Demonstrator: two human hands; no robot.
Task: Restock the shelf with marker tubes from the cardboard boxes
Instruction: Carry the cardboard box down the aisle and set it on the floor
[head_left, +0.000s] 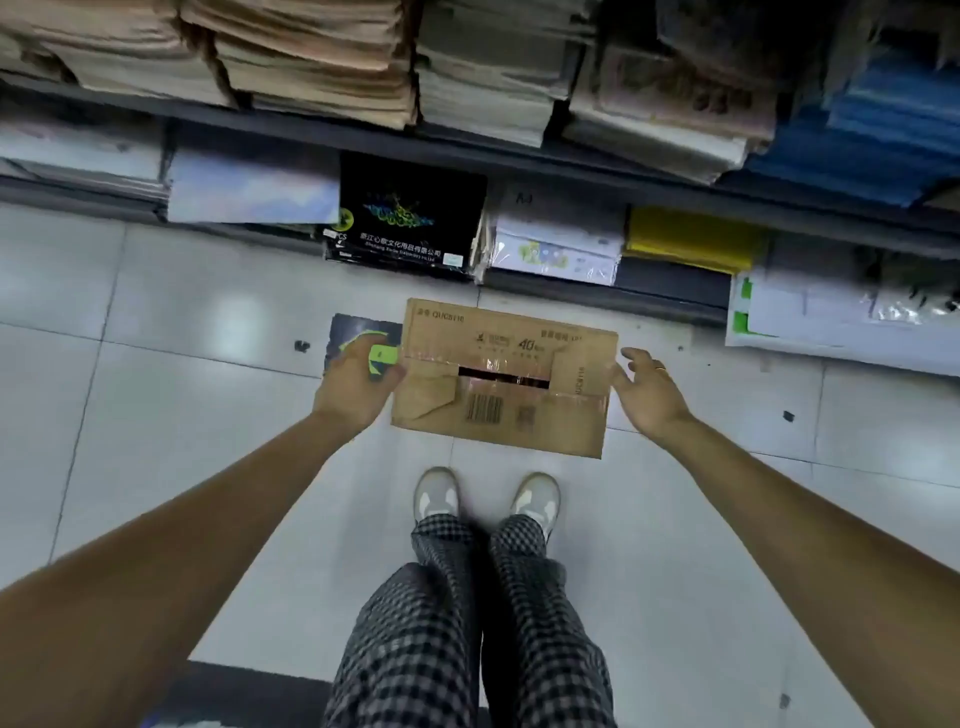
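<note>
The cardboard box (501, 376) sits between the two hands, above the tiled floor (182, 415) and in front of the lower shelf (670, 299). Whether it rests on the floor or is lifted cannot be told. Its top flaps are taped, with a dark slot open along the centre seam; a barcode and printed markings face upward. No marker tubes are visible; the box contents are hidden.

Left hand (358, 382): fingers curled around a small bright-green object (383, 358), which cannot be identified. The hand lies against the left end of the box.

Right hand (649, 389): fingers spread and relaxed, grasping nothing, with the fingertips at the right end of the box. A ring shows on one finger.

A dark flat item (345, 332) lies on the floor behind the left hand. The lower shelf carries a black packet (410, 213) with coloured print, white paper packs (558, 244) and a yellow pack (691, 236). The upper shelf holds stacks of brown paper goods (311, 57). Below the box, two grey-and-white shoes (485, 496) and checked trousers (467, 623) are visible.
</note>
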